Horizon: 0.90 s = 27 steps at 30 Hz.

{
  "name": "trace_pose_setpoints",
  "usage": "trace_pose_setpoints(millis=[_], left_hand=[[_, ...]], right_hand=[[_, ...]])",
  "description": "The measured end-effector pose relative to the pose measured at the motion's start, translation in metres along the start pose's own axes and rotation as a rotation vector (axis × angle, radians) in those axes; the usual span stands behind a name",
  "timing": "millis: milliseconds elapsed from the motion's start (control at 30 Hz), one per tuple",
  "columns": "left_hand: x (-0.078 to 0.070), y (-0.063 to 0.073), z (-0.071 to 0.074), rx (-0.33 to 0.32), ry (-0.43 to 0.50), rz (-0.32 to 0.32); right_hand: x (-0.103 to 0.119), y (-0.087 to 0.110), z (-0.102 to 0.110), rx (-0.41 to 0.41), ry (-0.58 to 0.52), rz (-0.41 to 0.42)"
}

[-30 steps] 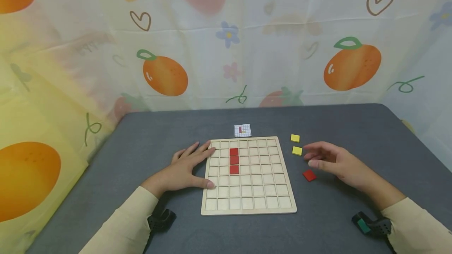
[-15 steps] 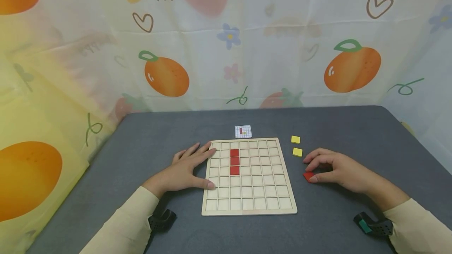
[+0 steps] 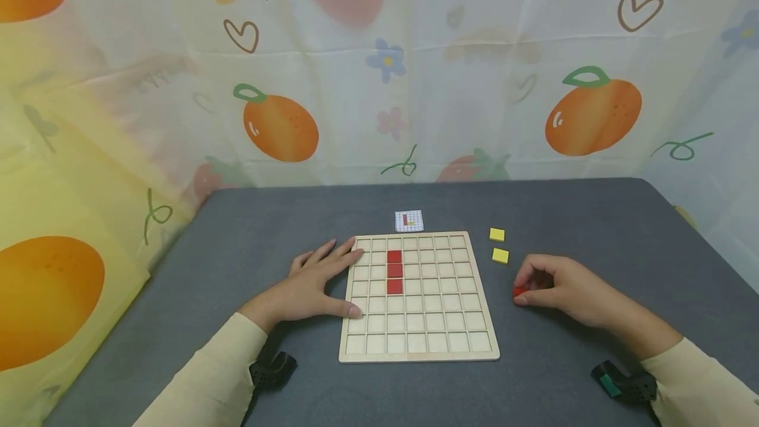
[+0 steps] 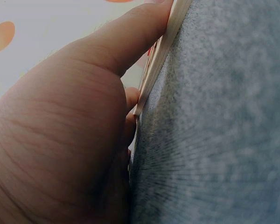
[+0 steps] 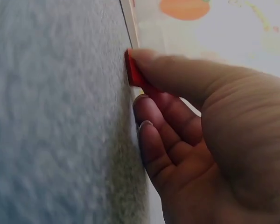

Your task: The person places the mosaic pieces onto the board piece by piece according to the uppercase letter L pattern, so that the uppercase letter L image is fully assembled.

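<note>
My right hand [image 3: 554, 285] pinches a red square tile [image 5: 132, 72] between thumb and fingers, close over the table to the right of the board; in the head view the fingers hide most of it. A wooden grid board [image 3: 418, 356] lies flat in the middle. My left hand [image 3: 308, 285] rests with fingers spread on the board's left edge, thumb and fingertips on its rim. Three red tiles [image 3: 394, 270] sit in a vertical row in the third column of the grid. Two yellow tiles [image 3: 500, 256] lie on the table between the board and my right hand.
Behind the board's top edge lies a small white card [image 3: 409, 221] printed with a grid and red and yellow marks. The dark grey table [image 3: 284, 209] ends at a fruit-patterned cloth [image 3: 344, 71]. A black strap device sits on each wrist.
My right hand has come down from beside the yellow tiles to the loose red tile and now pinches it. The left hand and the board stay in place.
</note>
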State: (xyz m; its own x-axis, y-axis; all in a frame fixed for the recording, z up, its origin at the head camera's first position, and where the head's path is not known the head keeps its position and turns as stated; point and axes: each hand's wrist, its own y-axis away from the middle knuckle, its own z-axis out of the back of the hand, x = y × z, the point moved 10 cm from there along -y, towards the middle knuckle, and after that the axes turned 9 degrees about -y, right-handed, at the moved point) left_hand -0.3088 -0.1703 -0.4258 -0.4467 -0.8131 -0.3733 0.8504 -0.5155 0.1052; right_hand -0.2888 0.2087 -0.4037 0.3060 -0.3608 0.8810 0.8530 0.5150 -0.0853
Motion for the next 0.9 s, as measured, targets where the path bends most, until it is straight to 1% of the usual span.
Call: trace_pose_setpoints(millis=[67, 133, 267, 367, 467, 633, 700, 900], left_hand=[[0.000, 0.000, 0.000, 0.001, 0.001, 0.002], [0.000, 0.000, 0.000, 0.001, 0.003, 0.002], [-0.001, 0.000, 0.001, -0.001, 0.006, -0.005], [-0.002, 0.001, 0.002, -0.004, 0.011, -0.012], [-0.001, 0.001, 0.002, -0.005, 0.012, -0.011], [-0.001, 0.000, 0.002, -0.012, 0.009, -0.012], [-0.001, 0.001, 0.002, -0.013, 0.010, -0.017], [-0.001, 0.000, 0.002, 0.003, 0.008, -0.005]], right_hand=[[0.000, 0.000, 0.000, -0.019, -0.004, -0.010], [0.001, -0.001, 0.000, -0.053, -0.002, -0.010], [0.006, -0.003, -0.002, -0.121, -0.027, 0.034], [0.012, -0.004, -0.007, -0.140, -0.068, 0.073], [0.016, -0.005, -0.012, -0.141, -0.108, 0.078], [0.019, -0.006, -0.020, -0.137, -0.157, 0.042], [0.021, -0.008, -0.025, -0.135, -0.164, 0.043], [0.028, -0.016, -0.044, -0.112, -0.223, 0.059]])
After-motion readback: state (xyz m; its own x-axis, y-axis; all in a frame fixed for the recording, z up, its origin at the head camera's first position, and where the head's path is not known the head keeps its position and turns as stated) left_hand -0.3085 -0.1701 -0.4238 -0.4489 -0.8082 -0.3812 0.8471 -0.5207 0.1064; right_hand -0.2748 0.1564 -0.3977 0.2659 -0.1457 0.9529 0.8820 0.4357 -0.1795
